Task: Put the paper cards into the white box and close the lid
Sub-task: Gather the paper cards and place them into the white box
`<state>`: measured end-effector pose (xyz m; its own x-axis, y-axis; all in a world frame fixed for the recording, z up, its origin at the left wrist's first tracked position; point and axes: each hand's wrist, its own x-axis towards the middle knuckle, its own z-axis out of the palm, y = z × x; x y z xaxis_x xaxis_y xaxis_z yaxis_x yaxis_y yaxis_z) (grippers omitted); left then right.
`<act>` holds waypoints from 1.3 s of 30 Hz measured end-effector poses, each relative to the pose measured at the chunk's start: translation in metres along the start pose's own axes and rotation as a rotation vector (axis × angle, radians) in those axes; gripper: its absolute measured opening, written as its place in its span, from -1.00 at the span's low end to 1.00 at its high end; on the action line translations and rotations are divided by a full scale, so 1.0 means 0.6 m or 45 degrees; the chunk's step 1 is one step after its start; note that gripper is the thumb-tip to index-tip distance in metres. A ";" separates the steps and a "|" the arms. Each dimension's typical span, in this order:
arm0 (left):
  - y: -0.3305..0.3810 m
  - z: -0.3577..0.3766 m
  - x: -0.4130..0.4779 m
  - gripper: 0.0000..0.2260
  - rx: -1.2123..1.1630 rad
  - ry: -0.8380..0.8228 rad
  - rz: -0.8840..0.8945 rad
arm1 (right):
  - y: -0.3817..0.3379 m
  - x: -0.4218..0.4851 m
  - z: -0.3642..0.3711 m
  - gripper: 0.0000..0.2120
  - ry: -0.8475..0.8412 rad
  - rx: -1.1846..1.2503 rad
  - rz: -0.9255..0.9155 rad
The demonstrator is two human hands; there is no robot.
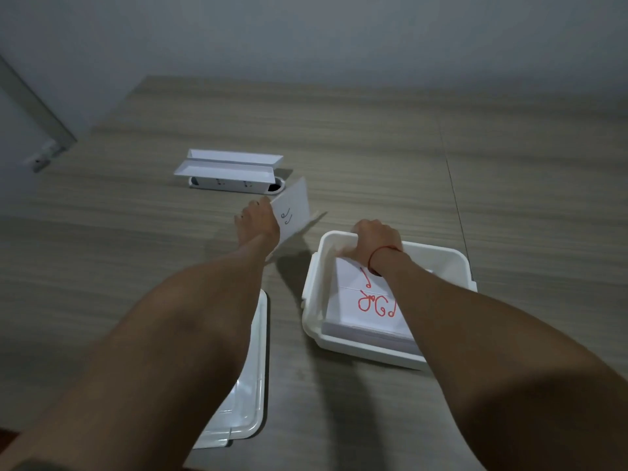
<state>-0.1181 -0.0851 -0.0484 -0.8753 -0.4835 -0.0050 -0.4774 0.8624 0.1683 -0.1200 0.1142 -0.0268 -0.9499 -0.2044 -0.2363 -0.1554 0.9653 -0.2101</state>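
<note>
The white box (452, 263) stands open on the table at right, with a stack of paper cards (360, 300) inside; the top card bears red writing. My right hand (375, 241) grips the box's far left rim, fingers curled over the edge. My left hand (256, 222) is raised left of the box and holds a few white cards (294, 210) tilted up, black marks on the front one. The box's white lid (251, 396) lies upside down on the table under my left forearm, partly hidden by it.
A white pop-up socket unit (231, 171) with raised flaps sits in the wooden table (509, 185) beyond my left hand. A grey wall runs along the table's far edge, and a metal post (37, 110) stands at far left.
</note>
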 end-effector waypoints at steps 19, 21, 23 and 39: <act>0.136 -0.163 -0.132 -0.63 -0.272 0.506 0.674 | 0.136 -0.175 -0.029 -0.40 0.066 0.264 0.655; 0.146 -0.148 -0.160 -0.63 -0.286 0.460 0.747 | 0.142 -0.190 -0.028 -0.46 0.101 0.270 0.658; 0.151 -0.132 -0.182 -0.65 -0.277 0.399 0.800 | 0.145 -0.198 -0.026 -0.53 0.108 0.277 0.663; 0.130 -0.019 -0.260 -0.68 -0.172 -0.185 1.026 | 0.144 -0.225 -0.027 -0.59 0.156 0.354 0.704</act>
<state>-0.0181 0.0560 -0.0233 -0.9508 0.3068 0.0421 0.3054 0.9064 0.2918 -0.0096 0.2279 0.0024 -0.8965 0.3485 -0.2736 0.4278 0.8414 -0.3303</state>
